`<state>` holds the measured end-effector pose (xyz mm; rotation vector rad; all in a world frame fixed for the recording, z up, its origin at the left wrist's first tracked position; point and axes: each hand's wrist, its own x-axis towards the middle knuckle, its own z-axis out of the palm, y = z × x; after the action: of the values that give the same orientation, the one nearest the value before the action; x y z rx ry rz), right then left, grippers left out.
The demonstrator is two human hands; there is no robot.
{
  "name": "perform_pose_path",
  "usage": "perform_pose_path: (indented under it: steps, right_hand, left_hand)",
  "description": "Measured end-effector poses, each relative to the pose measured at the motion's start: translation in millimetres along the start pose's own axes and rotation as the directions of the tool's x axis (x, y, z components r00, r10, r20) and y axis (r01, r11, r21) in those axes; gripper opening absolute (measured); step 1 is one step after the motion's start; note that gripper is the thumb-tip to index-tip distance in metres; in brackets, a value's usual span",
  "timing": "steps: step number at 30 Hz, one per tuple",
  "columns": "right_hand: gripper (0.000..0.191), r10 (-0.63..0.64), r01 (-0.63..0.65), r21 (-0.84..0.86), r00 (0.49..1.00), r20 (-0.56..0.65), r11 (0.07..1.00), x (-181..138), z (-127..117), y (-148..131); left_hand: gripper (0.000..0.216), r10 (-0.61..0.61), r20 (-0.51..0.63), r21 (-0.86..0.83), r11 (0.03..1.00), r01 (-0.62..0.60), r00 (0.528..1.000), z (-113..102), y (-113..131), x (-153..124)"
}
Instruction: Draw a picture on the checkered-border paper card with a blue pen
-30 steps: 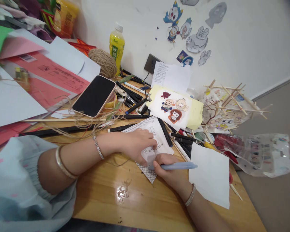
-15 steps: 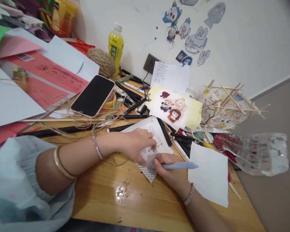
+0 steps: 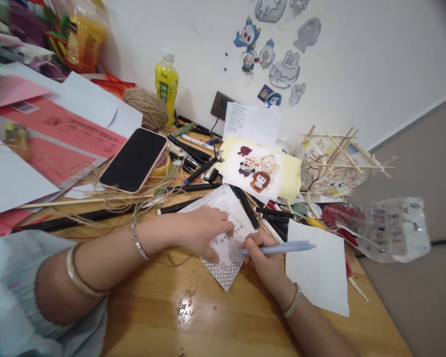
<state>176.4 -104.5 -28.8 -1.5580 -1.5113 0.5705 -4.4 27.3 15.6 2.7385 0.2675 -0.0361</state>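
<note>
My left hand (image 3: 202, 232) lies flat on a white drawing sheet (image 3: 225, 270) with a cross-hatched border, pinning it to the wooden desk (image 3: 215, 317). My right hand (image 3: 265, 258) grips a light blue pen (image 3: 282, 247), its tip on the sheet close to my left fingertips. Small line drawings show on the paper between both hands. A blank white sheet (image 3: 317, 270) lies just right of my right hand.
A black phone in a pink case (image 3: 135, 158) rests on twine and pens at the left. A coloured cartoon drawing (image 3: 256, 171) lies behind, beside a stick-and-paper model (image 3: 338, 163), a plastic bag (image 3: 390, 230), a twine ball (image 3: 143, 106) and a yellow bottle (image 3: 166, 84). Paper sheets (image 3: 52, 134) pile at the left.
The view has shifted, so everything sits lower and further left. My right hand has moved slightly up the sheet with the pen; my left hand still presses the paper.
</note>
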Motion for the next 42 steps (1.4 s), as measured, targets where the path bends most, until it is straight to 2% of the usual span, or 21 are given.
perform_pose_path:
  steps: [2, 4, 8, 11, 16, 19, 23, 30, 38, 42]
  right_hand:
    - [0.031, -0.017, 0.018, 0.056, 1.0, -0.025, 0.998, -0.6, -0.4, -0.5]
    - [0.032, -0.039, 0.039, 0.057, 0.999, 0.001, 0.998, -1.5, -1.1, -3.9]
    - [0.034, -0.092, 0.101, -0.082, 0.989, 0.113, 0.991, -1.8, -2.6, -11.2]
    - [0.035, -0.128, 0.165, -0.187, 0.973, 0.194, 0.968, 0.1, -2.3, -13.0]
    - [0.032, -0.093, 0.138, -0.174, 0.964, 0.248, 0.975, 0.7, 2.3, -13.3]
    - [0.033, -0.114, 0.175, -0.209, 0.954, 0.277, 0.962, -0.2, 4.8, -15.8]
    - [0.032, -0.15, 0.228, -0.257, 0.945, 0.291, 0.939, 0.2, 5.5, -21.3]
    - [0.033, -0.194, 0.277, -0.222, 0.923, 0.331, 0.935, 1.5, 5.3, -21.2]
    - [0.032, -0.24, 0.327, -0.257, 0.917, 0.32, 0.909, 1.6, 6.1, -22.1]
    - [0.031, -0.219, 0.31, -0.326, 0.933, 0.286, 0.893, 1.0, 5.2, -22.6]
  left_hand:
    - [0.046, -0.015, 0.019, 0.005, 1.0, 0.015, 1.0, -1.9, 3.0, -2.5]
    - [0.041, -0.033, 0.011, 0.022, 0.999, 0.033, 0.999, -1.9, 5.7, -3.7]
    - [0.035, -0.089, -0.027, 0.068, 0.994, 0.09, 0.996, -0.1, 8.1, -2.8]
    - [0.038, -0.125, -0.006, 0.075, 0.989, 0.125, 0.992, -1.1, 9.5, -2.5]
    - [0.041, -0.126, -0.024, 0.13, 0.983, 0.128, 0.992, -0.9, 12.9, -4.4]
    - [0.046, -0.123, -0.043, 0.144, 0.981, 0.128, 0.991, 2.6, 14.0, -4.0]
    - [0.053, -0.121, -0.029, 0.17, 0.978, 0.124, 0.992, 4.7, 15.8, -2.3]
    - [0.055, -0.132, -0.021, 0.162, 0.978, 0.134, 0.991, 1.6, 18.1, -3.7]
    - [0.045, -0.119, -0.018, 0.141, 0.983, 0.12, 0.993, 2.3, 15.5, -3.8]
    - [0.045, -0.131, -0.014, 0.148, 0.98, 0.132, 0.991, 3.2, 15.8, -3.4]
